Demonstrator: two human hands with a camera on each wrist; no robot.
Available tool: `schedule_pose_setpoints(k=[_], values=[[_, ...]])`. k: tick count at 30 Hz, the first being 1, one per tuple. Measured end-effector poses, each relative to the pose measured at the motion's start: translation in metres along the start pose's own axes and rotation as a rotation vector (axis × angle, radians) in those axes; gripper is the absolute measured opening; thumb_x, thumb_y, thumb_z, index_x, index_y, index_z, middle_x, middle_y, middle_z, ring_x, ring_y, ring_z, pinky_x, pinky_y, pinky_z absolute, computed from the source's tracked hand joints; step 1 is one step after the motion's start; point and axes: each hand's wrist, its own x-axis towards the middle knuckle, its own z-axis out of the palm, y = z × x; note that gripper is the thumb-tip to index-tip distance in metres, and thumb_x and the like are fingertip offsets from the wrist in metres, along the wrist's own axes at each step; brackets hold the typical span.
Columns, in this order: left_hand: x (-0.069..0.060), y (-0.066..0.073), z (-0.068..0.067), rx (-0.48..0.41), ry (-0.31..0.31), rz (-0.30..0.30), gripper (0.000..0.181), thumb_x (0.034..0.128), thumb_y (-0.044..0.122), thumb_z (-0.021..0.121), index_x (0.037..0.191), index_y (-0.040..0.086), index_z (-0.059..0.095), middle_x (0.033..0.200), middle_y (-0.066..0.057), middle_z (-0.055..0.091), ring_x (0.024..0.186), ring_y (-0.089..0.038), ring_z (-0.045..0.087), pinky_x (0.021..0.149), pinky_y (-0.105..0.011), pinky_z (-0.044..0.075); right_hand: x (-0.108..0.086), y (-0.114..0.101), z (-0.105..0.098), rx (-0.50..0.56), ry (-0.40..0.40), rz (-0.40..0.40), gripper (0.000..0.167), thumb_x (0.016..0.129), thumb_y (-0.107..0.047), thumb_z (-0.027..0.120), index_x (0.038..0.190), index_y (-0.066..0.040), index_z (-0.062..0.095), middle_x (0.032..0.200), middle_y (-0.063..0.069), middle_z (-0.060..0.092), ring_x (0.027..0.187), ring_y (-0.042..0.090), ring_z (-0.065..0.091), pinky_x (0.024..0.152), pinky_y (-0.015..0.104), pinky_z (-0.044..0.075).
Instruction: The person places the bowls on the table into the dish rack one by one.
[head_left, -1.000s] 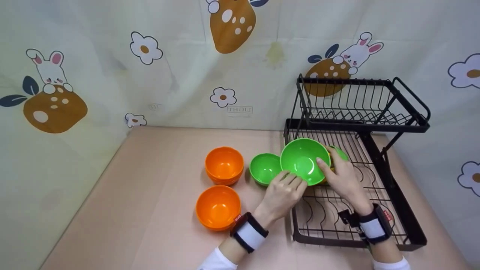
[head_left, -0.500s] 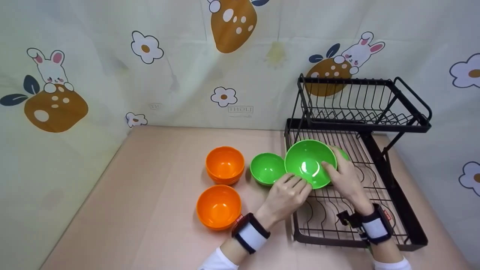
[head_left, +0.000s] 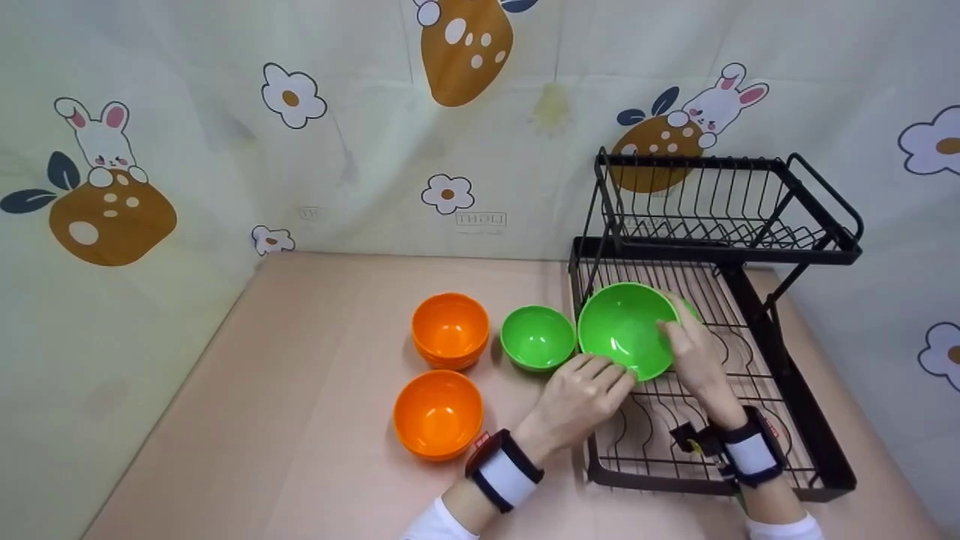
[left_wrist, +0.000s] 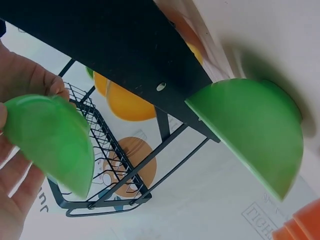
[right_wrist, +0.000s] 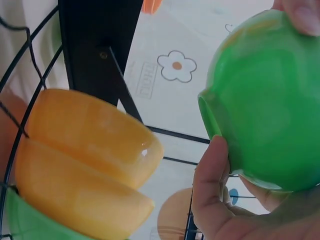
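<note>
Both hands hold a green bowl (head_left: pixel 621 322) tilted over the left part of the black dish rack (head_left: pixel 660 481). My left hand (head_left: pixel 581 397) pinches its near rim, and my right hand (head_left: pixel 696 360) grips its right side with the thumb at the rim. Left of the rack, a second green bowl (head_left: pixel 537 337) stands on the table. Behind the held bowl, two yellow bowls (right_wrist: pixel 95 135) lean on edge in the lower rack beside another green bowl (right_wrist: pixel 37 220). In the head view the held bowl hides the yellow ones.
An orange bowl stack (head_left: pixel 450 330) stands on the table to the left, with another orange bowl (head_left: pixel 438 415) nearer the front. The rack's upper tier (head_left: pixel 735 247) overhangs the back of its lower tier. A patterned curtain (head_left: pixel 360 150) hangs behind the table.
The held green bowl has moved slightly right and toward me, both hands with it. The green bowl on the table, partly covered earlier, now shows almost whole.
</note>
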Motion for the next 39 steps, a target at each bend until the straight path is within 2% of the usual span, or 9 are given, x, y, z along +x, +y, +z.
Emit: schedule_pose_setpoints(k=[3,6,12,16,21,26,30,33,39], values=[[0.001,-0.001,-0.002,-0.024,0.015,-0.008,0.013,0.0930,0.023,0.086,0.102,0.020,0.078,0.098,0.008,0.081,0.092,-0.007,0.075,0.088,-0.018,0.058,0.001,0.002,-0.003,0.012,0.013,-0.007,0.058,0.102,-0.004,0.035,0.155,0.018,0.039,0.150,0.044,0.050,0.129,0.058,0.057,0.100,0.052,0.060],[0.002,-0.001,-0.002,-0.046,0.034,-0.023,0.013,0.0913,0.024,0.088,0.099,0.019,0.078,0.094,0.007,0.080,0.086,-0.006,0.073,0.082,-0.015,0.057,0.003,0.003,-0.007,0.007,0.030,-0.007,0.057,0.101,-0.004,0.035,0.154,0.018,0.041,0.146,0.044,0.054,0.123,0.056,0.061,0.091,0.046,0.062],[-0.001,0.000,-0.003,-0.075,-0.031,-0.078,0.024,0.0968,0.034,0.084,0.082,0.020,0.072,0.076,0.011,0.073,0.065,-0.001,0.063,0.061,-0.010,0.046,0.004,0.005,-0.019,-0.038,0.042,0.067,0.057,0.105,-0.006,0.030,0.158,0.013,0.037,0.151,0.045,0.047,0.124,0.062,0.060,0.093,0.071,0.058],[-0.004,0.003,-0.003,-0.039,-0.184,-0.113,0.030,0.1030,0.037,0.077,0.078,0.023,0.069,0.069,0.015,0.069,0.057,0.001,0.056,0.054,-0.009,0.038,0.006,0.006,-0.030,-0.051,0.080,0.082,0.056,0.106,-0.007,0.030,0.158,0.011,0.038,0.152,0.045,0.047,0.123,0.062,0.060,0.089,0.064,0.062],[-0.003,0.008,-0.004,0.003,-0.473,-0.187,0.030,0.1101,0.038,0.066,0.085,0.024,0.073,0.069,0.014,0.066,0.057,-0.002,0.054,0.051,-0.014,0.035,0.007,0.009,-0.045,-0.098,0.160,0.075,0.053,0.106,-0.006,0.031,0.154,0.012,0.042,0.148,0.044,0.052,0.120,0.059,0.062,0.088,0.053,0.065],[-0.003,0.009,-0.005,-0.026,-0.650,-0.265,0.040,0.1108,0.049,0.061,0.085,0.022,0.075,0.066,0.010,0.061,0.056,-0.007,0.050,0.052,-0.020,0.032,0.008,0.014,-0.061,-0.181,0.223,0.076,0.051,0.108,-0.007,0.033,0.154,0.012,0.043,0.139,0.046,0.056,0.109,0.056,0.064,0.073,0.027,0.059],[-0.006,0.009,-0.004,-0.065,-0.663,-0.297,0.056,0.1089,0.058,0.060,0.067,0.020,0.062,0.061,0.008,0.051,0.053,-0.009,0.040,0.051,-0.023,0.027,0.010,0.018,-0.070,-0.215,0.248,0.101,0.051,0.108,-0.006,0.034,0.155,0.013,0.041,0.142,0.044,0.055,0.115,0.056,0.062,0.087,0.049,0.063],[-0.008,0.010,-0.003,-0.066,-0.662,-0.306,0.065,0.1073,0.062,0.060,0.059,0.019,0.051,0.058,0.008,0.044,0.052,-0.010,0.036,0.050,-0.024,0.024,0.011,0.021,-0.076,-0.243,0.278,0.115,0.052,0.107,-0.006,0.035,0.155,0.013,0.041,0.145,0.042,0.052,0.123,0.056,0.057,0.104,0.072,0.049],[-0.008,0.011,-0.005,-0.090,-0.692,-0.316,0.061,0.1064,0.061,0.062,0.061,0.020,0.056,0.058,0.008,0.046,0.052,-0.009,0.039,0.050,-0.024,0.026,0.011,0.027,-0.085,-0.308,0.333,0.142,0.055,0.105,-0.010,0.039,0.154,0.012,0.045,0.138,0.041,0.054,0.120,0.054,0.053,0.098,0.066,0.043]])
